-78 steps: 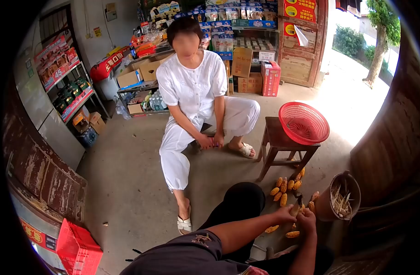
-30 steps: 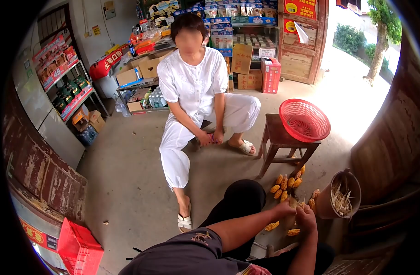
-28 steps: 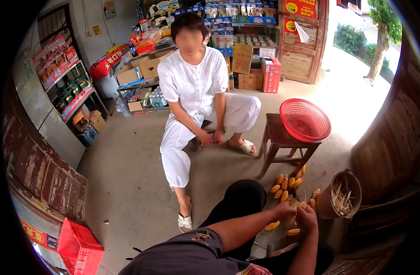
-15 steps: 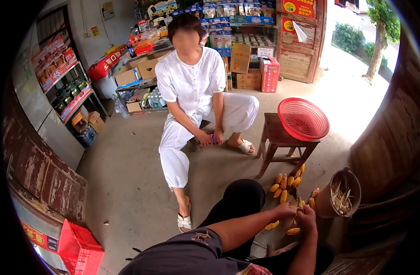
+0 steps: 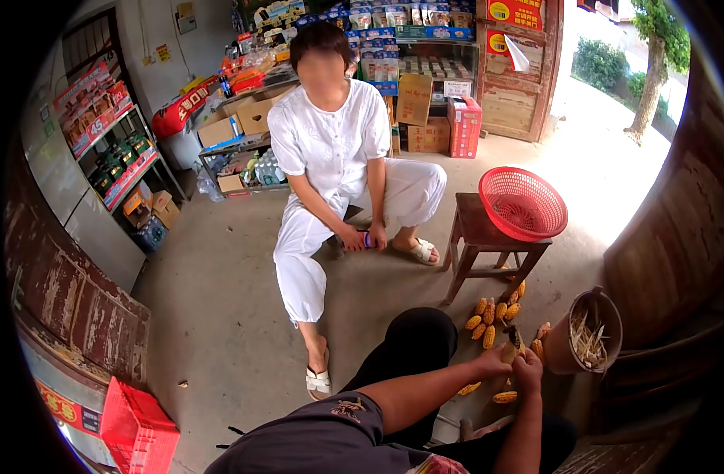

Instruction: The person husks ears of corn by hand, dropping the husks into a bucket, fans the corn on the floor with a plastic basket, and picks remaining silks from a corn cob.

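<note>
My left hand and my right hand are close together, low over the floor, fingers closed around an ear of corn. Its upper end pokes out, yellowish with a dark, dry-looking part; my fingers cover the rest. Just beyond my hands, several yellow ears of corn lie on the floor. Another ear of corn rests beneath my right hand. To the right stands a brown bucket with pale, dry strips inside.
A red mesh basket sits on a wooden stool ahead. A person in white sits facing me, both hands on a small purple-edged object. A red crate is at lower left; stocked shelves line the back.
My hands have shifted slightly, and the dark, dry-looking end of the ear now stands up more visibly between them. The seated person and the basket have stayed put.
</note>
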`<state>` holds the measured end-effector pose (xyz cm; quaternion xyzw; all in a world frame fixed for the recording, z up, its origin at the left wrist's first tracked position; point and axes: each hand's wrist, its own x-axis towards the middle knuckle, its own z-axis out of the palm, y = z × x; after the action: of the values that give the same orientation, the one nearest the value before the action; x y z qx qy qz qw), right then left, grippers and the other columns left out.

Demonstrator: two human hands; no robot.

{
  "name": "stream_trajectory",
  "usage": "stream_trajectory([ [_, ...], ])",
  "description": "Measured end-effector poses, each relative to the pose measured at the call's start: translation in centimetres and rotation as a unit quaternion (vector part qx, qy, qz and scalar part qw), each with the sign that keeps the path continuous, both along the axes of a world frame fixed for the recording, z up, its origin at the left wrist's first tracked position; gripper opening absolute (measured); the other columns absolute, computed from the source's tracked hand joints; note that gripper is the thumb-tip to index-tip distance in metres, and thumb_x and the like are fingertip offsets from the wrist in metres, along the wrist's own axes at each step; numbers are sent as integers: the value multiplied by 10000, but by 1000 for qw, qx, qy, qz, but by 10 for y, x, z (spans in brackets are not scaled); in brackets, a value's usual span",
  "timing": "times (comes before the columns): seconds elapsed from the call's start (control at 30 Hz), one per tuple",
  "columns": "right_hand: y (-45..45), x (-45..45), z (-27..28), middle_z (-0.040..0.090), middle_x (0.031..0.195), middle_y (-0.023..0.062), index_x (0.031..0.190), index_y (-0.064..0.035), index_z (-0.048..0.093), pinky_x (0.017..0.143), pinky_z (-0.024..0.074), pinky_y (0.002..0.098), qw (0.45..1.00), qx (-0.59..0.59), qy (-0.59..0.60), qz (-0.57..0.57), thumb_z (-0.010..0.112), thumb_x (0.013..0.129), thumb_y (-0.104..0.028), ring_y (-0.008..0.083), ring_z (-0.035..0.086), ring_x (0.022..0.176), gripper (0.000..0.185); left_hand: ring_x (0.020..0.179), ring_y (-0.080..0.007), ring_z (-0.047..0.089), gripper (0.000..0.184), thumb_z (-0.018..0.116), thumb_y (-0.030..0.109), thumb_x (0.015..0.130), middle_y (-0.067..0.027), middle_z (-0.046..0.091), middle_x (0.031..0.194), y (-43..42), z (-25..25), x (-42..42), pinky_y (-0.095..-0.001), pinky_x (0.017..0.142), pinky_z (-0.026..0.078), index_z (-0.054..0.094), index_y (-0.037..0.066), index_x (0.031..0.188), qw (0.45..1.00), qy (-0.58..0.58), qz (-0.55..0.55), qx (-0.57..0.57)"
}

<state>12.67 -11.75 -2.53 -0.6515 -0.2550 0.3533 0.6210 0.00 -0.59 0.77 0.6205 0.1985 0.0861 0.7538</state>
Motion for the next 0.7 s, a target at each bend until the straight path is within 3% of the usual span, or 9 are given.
stream_trajectory([
  [0.13, 5, -3, -5, 541, 702, -29, 786, -62, 558, 542, 393, 224, 999, 4, 9, -41, 524, 832, -15, 63, 488, 603, 74, 960, -242, 638, 567, 709, 212, 682, -137, 653, 1013, 1, -18, 8, -355, 845, 511, 547, 16, 1189, 999, -19, -7, 40],
  [0.2, 2, 10, -33, 566, 752, -31, 855, -61, 591, 554, 421, 214, 973, -81, -199, -84, 488, 846, -17, 65, 509, 619, 112, 977, -272, 633, 566, 712, 217, 685, -165, 638, 1043, 1, -40, 15, -366, 858, 501, 536, 6, 1181, 997, -39, -8, 62],
  [0.23, -1, 17, -43, 566, 752, -31, 855, -61, 591, 554, 421, 214, 973, -81, -198, -85, 488, 846, -17, 65, 509, 619, 112, 977, -272, 633, 566, 712, 217, 685, -165, 638, 1043, -1, -34, 13, -366, 858, 501, 536, 6, 1181, 997, -38, -9, 63],
  [0.3, -6, 28, -58, 484, 647, -26, 751, -101, 501, 520, 378, 232, 990, -10, -26, -140, 533, 833, -30, 79, 455, 556, 114, 994, -276, 619, 554, 717, 206, 687, -175, 618, 1064, -3, -24, 9, -372, 870, 487, 521, 5, 1165, 987, -96, 41, 119],
  [0.33, -4, 14, -22, 475, 641, -12, 745, -111, 484, 512, 389, 234, 990, -1, 43, -132, 510, 860, -86, 96, 462, 541, 120, 994, -276, 619, 554, 717, 206, 687, -175, 618, 1064, -2, -26, 11, -372, 870, 487, 521, 5, 1165, 987, -97, 40, 119],
  [0.47, -2, 5, 2, 492, 663, 5, 799, -121, 483, 516, 418, 271, 982, 61, 159, -86, 473, 893, -146, 127, 481, 544, 98, 992, -259, 604, 522, 713, 185, 704, -162, 602, 1059, 0, -28, 11, -367, 858, 482, 508, -3, 1146, 991, -41, 120, 53],
  [0.53, 8, -10, 19, 497, 683, 35, 827, -119, 495, 548, 464, 327, 917, 97, 334, -194, 456, 871, -134, 178, 490, 542, 61, 961, -240, 601, 498, 703, 179, 731, -139, 598, 1035, 5, -14, 5, -366, 815, 488, 505, -14, 1145, 992, -37, 121, 16],
  [0.63, 3, -4, 10, 472, 671, 17, 815, -135, 479, 555, 450, 344, 929, 122, 324, -131, 453, 880, -169, 164, 472, 545, 78, 874, -173, 601, 389, 688, 170, 816, -76, 614, 1007, 9, -19, 6, -319, 791, 491, 532, 23, 1140, 995, -1, 97, -5],
  [0.7, -2, 1, 12, 459, 664, 3, 807, -144, 469, 531, 425, 322, 928, 118, 334, -119, 446, 893, -179, 144, 448, 534, 95, 865, -194, 617, 378, 686, 194, 805, -94, 630, 985, 11, -22, 6, -340, 787, 497, 555, 3, 1104, 996, 7, 85, -34],
])
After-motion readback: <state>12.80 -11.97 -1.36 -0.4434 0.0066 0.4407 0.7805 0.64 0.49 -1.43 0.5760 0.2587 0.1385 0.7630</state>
